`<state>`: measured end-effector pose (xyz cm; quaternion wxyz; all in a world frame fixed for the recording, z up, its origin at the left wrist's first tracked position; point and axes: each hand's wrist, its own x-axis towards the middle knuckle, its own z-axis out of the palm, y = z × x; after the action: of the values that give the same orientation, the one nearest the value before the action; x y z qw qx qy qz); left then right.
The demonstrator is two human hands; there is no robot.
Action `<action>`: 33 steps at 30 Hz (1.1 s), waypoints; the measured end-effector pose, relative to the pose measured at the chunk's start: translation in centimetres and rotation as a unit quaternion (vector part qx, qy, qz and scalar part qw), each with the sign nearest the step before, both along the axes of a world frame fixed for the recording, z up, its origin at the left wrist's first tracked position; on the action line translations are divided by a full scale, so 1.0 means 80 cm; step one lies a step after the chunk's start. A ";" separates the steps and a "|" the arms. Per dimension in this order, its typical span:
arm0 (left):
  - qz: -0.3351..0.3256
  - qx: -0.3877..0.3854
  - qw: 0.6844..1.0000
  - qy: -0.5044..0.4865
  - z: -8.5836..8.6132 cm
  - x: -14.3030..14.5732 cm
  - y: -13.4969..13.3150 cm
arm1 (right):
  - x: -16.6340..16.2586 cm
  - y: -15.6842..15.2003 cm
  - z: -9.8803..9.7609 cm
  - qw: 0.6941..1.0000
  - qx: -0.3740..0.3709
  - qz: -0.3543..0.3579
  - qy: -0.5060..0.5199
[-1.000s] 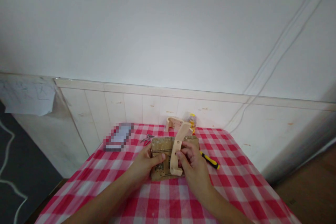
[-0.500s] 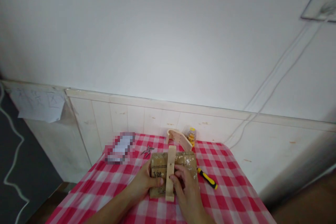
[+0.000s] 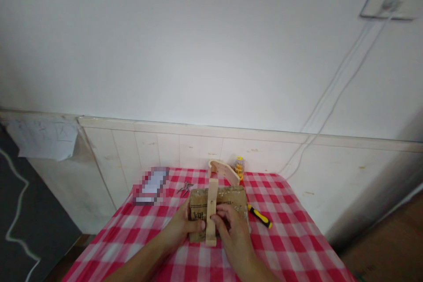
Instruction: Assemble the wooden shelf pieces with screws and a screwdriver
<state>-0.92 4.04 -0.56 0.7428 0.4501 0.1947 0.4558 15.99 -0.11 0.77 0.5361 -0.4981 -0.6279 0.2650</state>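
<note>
A taped brown cardboard box [image 3: 228,196] lies on the tablecloth, with a pale wooden piece [image 3: 212,190] standing lengthwise across its top. Dark holes show along the wood. My left hand [image 3: 180,225] is closed round the box's left side, its thumb on top near the wooden piece. Against the right edge of the wood, my right hand [image 3: 234,234] pinches thumb and forefinger together beside a hole; whatever is between the fingertips is too small to make out. Behind the box rests a second, curved wooden piece [image 3: 226,172].
Right of the box lies a yellow and black screwdriver [image 3: 260,217]. Several screws [image 3: 185,188] are scattered to the left, beside a blurred-out phone-like object [image 3: 151,186]. A clear container with yellow parts [image 3: 239,167] stands at the back. The red checked tablecloth [image 3: 291,233] meets the wall.
The camera view has shifted slightly, so the table scene sits a little differently in frame. Both hands keep their places on the box and wooden piece.
</note>
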 end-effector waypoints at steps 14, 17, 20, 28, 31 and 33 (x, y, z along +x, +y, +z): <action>0.011 0.049 0.998 0.026 0.003 0.009 -0.009 | -0.001 0.000 0.015 0.989 0.072 -0.010 -0.132; 0.033 0.036 0.999 0.023 0.000 0.010 -0.008 | -0.002 -0.002 0.011 0.990 0.056 -0.002 -0.131; 0.050 0.030 0.998 0.035 -0.006 0.009 -0.005 | -0.003 -0.004 0.004 0.988 0.057 0.005 -0.143; 0.069 0.039 0.995 0.066 -0.009 0.008 -0.001 | -0.004 -0.003 -0.001 0.981 0.111 0.023 -0.155; 0.070 0.051 0.993 0.084 -0.004 0.006 -0.003 | 0.003 -0.004 0.001 0.971 0.160 0.022 -0.175; 0.070 0.057 0.991 0.096 -0.002 0.005 -0.004 | 0.008 -0.005 0.001 0.955 0.209 0.008 -0.208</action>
<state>-0.54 3.72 -0.72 0.6601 0.5184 0.2698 0.4719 16.60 -0.51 0.84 0.4837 -0.4141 -0.7707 0.0224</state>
